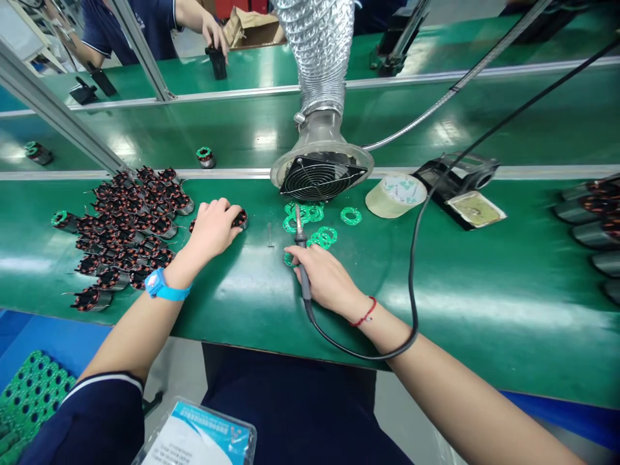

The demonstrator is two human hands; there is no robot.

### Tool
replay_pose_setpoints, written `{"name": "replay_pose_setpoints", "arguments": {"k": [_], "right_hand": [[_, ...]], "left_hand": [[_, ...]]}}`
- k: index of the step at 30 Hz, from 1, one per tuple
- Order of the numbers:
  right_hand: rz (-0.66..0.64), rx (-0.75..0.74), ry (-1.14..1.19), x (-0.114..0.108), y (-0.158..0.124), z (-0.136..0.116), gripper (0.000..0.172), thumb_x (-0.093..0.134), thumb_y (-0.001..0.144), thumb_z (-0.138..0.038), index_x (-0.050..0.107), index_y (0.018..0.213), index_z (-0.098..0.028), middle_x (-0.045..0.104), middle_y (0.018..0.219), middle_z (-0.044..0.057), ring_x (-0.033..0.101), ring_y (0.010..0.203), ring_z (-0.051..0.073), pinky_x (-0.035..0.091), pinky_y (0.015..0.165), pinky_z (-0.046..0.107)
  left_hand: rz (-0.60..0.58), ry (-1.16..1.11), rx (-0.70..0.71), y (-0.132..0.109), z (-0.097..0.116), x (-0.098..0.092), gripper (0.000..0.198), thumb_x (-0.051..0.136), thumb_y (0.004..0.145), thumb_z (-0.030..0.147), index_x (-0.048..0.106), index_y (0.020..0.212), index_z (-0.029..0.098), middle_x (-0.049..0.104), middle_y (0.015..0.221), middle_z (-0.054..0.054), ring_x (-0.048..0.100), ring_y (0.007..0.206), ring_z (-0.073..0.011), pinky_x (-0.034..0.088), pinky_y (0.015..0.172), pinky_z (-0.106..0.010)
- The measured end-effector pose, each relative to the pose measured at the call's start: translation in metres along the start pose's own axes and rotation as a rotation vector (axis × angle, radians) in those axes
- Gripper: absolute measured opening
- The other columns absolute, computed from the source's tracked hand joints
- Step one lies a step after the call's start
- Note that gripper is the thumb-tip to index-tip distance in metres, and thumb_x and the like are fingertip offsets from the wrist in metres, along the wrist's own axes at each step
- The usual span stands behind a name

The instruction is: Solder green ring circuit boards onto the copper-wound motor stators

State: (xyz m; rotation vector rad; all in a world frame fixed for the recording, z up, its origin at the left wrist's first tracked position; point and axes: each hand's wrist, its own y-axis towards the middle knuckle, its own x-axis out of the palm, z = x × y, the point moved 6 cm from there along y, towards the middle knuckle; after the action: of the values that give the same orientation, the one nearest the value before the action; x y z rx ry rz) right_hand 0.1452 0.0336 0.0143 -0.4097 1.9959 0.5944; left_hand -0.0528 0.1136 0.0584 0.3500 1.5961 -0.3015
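My left hand (216, 227) is closed over a motor stator (241, 219) on the green bench, and its fingers hide most of the part. Left of that hand lies a dense cluster of stators (138, 219) with copper windings and loose wire ends. My right hand (332, 278) grips a soldering iron (304, 281), its tip pointing away from me. Under and around the tip are several ring-shaped green circuit boards (323, 237), some overlapping. Another ring board (351, 216) lies apart to the right. One stator topped with a green board (65, 221) rests at the cluster's left edge.
A fume extractor fan (322, 177) hangs just beyond the iron. A tape roll (394, 196) and an iron stand with a sponge (476, 210) sit to the right. The iron's black cord (411, 278) loops over my right forearm. Across the conveyor (247, 135), a co-worker's hand (216, 35) holds a black part.
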Motion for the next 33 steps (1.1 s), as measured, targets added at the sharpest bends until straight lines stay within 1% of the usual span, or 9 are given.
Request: {"name": "replay_pose_setpoints", "arguments": {"k": [4, 7, 11, 14, 18, 22, 26, 30, 33], "right_hand": [[0.037, 0.025, 0.027, -0.008, -0.003, 0.002, 0.037, 0.047, 0.090, -0.015, 0.050, 0.126, -0.018, 0.066, 0.098, 0.011, 0.055, 0.088, 0.026, 0.049, 0.080, 0.042], [0.081, 0.066, 0.021, -0.015, -0.003, 0.005, 0.037, 0.050, 0.089, -0.019, 0.049, 0.126, -0.015, 0.064, 0.101, 0.014, 0.055, 0.090, 0.028, 0.050, 0.081, 0.044], [0.065, 0.057, 0.017, -0.012, 0.001, 0.003, 0.041, 0.052, 0.088, -0.022, 0.047, 0.128, -0.017, 0.061, 0.099, 0.012, 0.054, 0.091, 0.028, 0.050, 0.081, 0.045], [0.043, 0.050, 0.024, -0.006, 0.003, 0.001, 0.040, 0.051, 0.089, -0.023, 0.048, 0.129, -0.018, 0.061, 0.099, 0.012, 0.054, 0.092, 0.028, 0.049, 0.083, 0.046], [0.033, 0.066, 0.029, 0.000, 0.004, 0.007, 0.038, 0.051, 0.090, -0.021, 0.051, 0.127, -0.014, 0.062, 0.101, 0.015, 0.054, 0.095, 0.029, 0.048, 0.087, 0.046], [0.060, 0.088, 0.010, -0.004, 0.002, 0.014, 0.039, 0.053, 0.089, -0.022, 0.051, 0.127, -0.017, 0.064, 0.102, 0.013, 0.055, 0.094, 0.029, 0.048, 0.084, 0.046], [0.139, 0.121, -0.009, -0.020, -0.010, 0.016, 0.033, 0.046, 0.093, -0.023, 0.054, 0.125, -0.016, 0.068, 0.102, 0.014, 0.059, 0.091, 0.027, 0.048, 0.079, 0.042], [0.209, 0.063, 0.049, -0.038, -0.029, 0.007, 0.034, 0.044, 0.097, -0.028, 0.054, 0.128, -0.017, 0.074, 0.092, 0.007, 0.066, 0.079, 0.021, 0.049, 0.072, 0.035], [0.312, 0.139, 0.108, -0.045, -0.045, 0.007, 0.032, 0.049, 0.096, -0.036, 0.060, 0.121, -0.019, 0.074, 0.090, 0.007, 0.067, 0.074, 0.019, 0.052, 0.069, 0.033]], "left_hand": [[-0.051, -0.139, 0.182, -0.009, 0.029, -0.002, 0.028, 0.055, 0.089, 0.025, 0.060, 0.116, 0.018, 0.061, 0.109, -0.012, 0.052, 0.106, -0.0295, 0.041, 0.091, -0.044], [-0.016, -0.414, 0.285, -0.031, 0.038, -0.003, 0.035, 0.053, 0.089, 0.024, 0.053, 0.123, 0.021, 0.055, 0.128, -0.012, 0.049, 0.118, -0.0277, 0.041, 0.100, -0.044], [0.051, -0.780, 0.113, -0.050, 0.016, 0.012, 0.060, 0.054, 0.085, 0.029, 0.031, 0.140, 0.023, 0.042, 0.141, -0.015, 0.050, 0.123, -0.0252, 0.047, 0.098, -0.041], [-0.060, -0.683, 0.055, -0.049, 0.010, 0.032, 0.062, 0.058, 0.083, 0.031, 0.035, 0.139, 0.020, 0.046, 0.139, -0.015, 0.047, 0.125, -0.0279, 0.043, 0.103, -0.046], [-0.105, -0.495, 0.078, -0.029, 0.020, 0.038, 0.070, 0.071, 0.077, 0.043, 0.045, 0.137, 0.017, 0.044, 0.144, -0.015, 0.037, 0.131, -0.0350, 0.031, 0.110, -0.054], [-0.091, -0.629, 0.161, -0.010, 0.043, 0.033, 0.054, 0.072, 0.078, 0.037, 0.053, 0.125, 0.021, 0.053, 0.138, -0.010, 0.042, 0.129, -0.0305, 0.032, 0.110, -0.050], [-0.107, -0.860, 0.222, -0.007, 0.062, 0.025, 0.050, 0.071, 0.076, 0.025, 0.050, 0.120, 0.018, 0.058, 0.127, -0.011, 0.055, 0.116, -0.0243, 0.044, 0.101, -0.038], [-0.129, -0.646, 0.350, -0.013, 0.072, 0.015, 0.044, 0.066, 0.078, 0.022, 0.052, 0.120, 0.018, 0.059, 0.116, -0.010, 0.056, 0.109, -0.0249, 0.046, 0.097, -0.039], [-0.126, -0.502, 0.433, -0.020, 0.075, 0.016, 0.043, 0.062, 0.082, 0.021, 0.052, 0.124, 0.019, 0.058, 0.119, -0.011, 0.054, 0.111, -0.0269, 0.045, 0.098, -0.042]]}}
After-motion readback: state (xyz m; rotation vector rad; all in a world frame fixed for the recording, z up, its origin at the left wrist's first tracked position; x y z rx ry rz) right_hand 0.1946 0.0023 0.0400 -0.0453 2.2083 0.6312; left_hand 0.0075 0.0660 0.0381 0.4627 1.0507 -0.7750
